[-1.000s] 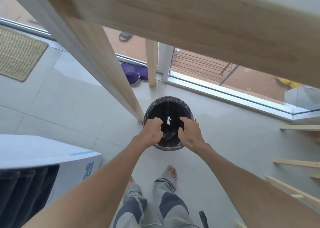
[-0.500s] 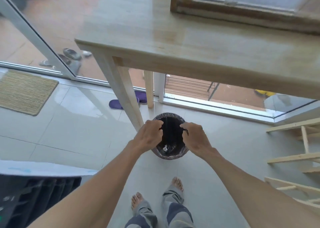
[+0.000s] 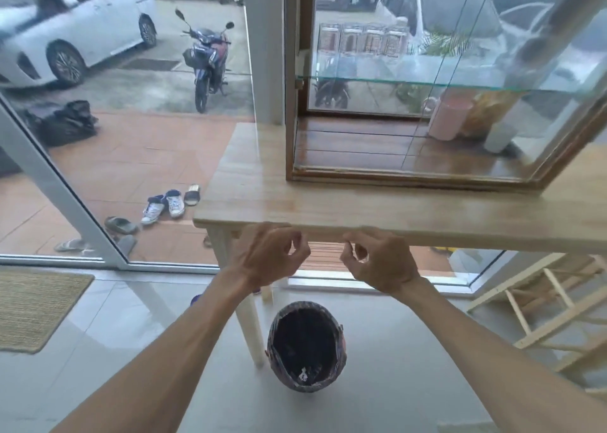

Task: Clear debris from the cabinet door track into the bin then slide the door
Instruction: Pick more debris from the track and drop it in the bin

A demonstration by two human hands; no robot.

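At the bottom centre of the frame I see a round bin lined with a dark plastic bag (image 3: 307, 347) standing on the pale tiled floor, a small white scrap lying inside it. It sits beside the white leg of a light wooden table (image 3: 328, 209).

Above the bin, in the middle of the frame, both of my bare hands are raised in front of the table's near edge. My left hand (image 3: 271, 255) is loosely curled, thumb close to the fingertips, holding nothing I can make out. My right hand (image 3: 377, 260) is curled the same way and looks empty too.

Farther off, on the tabletop in the upper right of the frame, stands a dark wood cabinet with glass sliding doors (image 3: 427, 104). Its door track (image 3: 410, 174) is a grooved wooden strip running left to right along the cabinet's bottom front edge.

The track lies up and away from both hands, its long axis across the frame. Most of it stretches to the right, so I judge my right hand the nearer one for reaching it.
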